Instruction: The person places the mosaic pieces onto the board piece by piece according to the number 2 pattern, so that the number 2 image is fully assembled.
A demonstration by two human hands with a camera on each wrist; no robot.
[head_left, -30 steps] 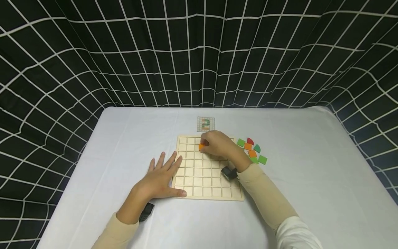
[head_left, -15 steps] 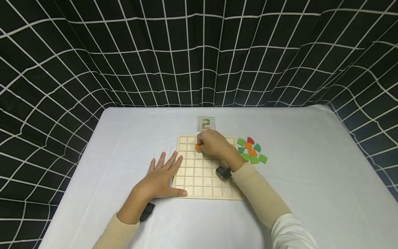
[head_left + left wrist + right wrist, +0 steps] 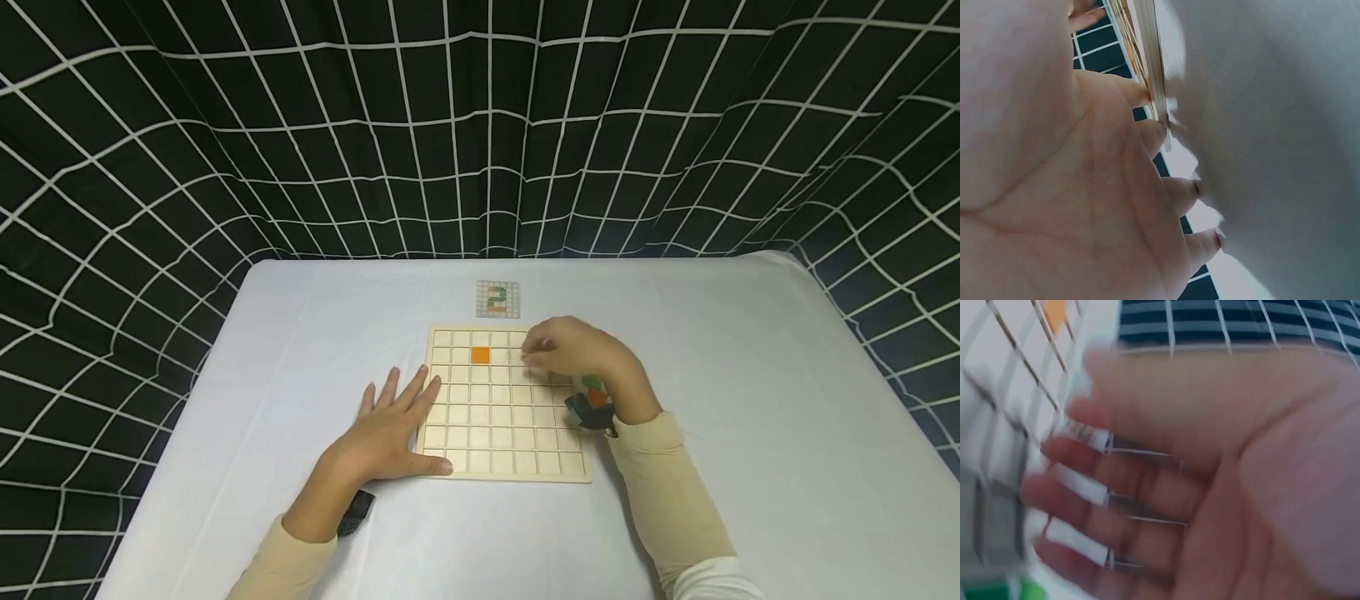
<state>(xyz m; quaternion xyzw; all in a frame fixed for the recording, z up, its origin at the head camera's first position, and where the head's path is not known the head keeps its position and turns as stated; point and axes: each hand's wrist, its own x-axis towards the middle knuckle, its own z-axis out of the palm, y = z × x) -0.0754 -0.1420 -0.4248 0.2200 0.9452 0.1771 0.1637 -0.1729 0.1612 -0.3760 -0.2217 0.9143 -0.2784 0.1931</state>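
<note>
An orange square tile (image 3: 480, 356) lies in a cell near the top of the wooden grid board (image 3: 502, 415). My left hand (image 3: 382, 435) rests with spread fingers along the board's left edge, its thumb on the lower-left corner; in the left wrist view its fingertips (image 3: 1186, 195) meet the board's side and the white cloth. Over the board's upper right is my right hand (image 3: 573, 348), its fingers loosely bent with nothing between them. The right wrist view shows that hand (image 3: 1166, 469) blurred, its palm bare.
A small pattern card (image 3: 497, 299) with a coloured figure lies behind the board. Right of the board, loose pieces are partly hidden under the right hand and its wrist camera (image 3: 590, 412); green pieces (image 3: 997, 591) show in the right wrist view. A black curtain with white grid lines surrounds the table.
My right hand has let go of the orange tile, which now lies in its cell, and has moved right toward the loose pieces. My left hand has stayed in place.
</note>
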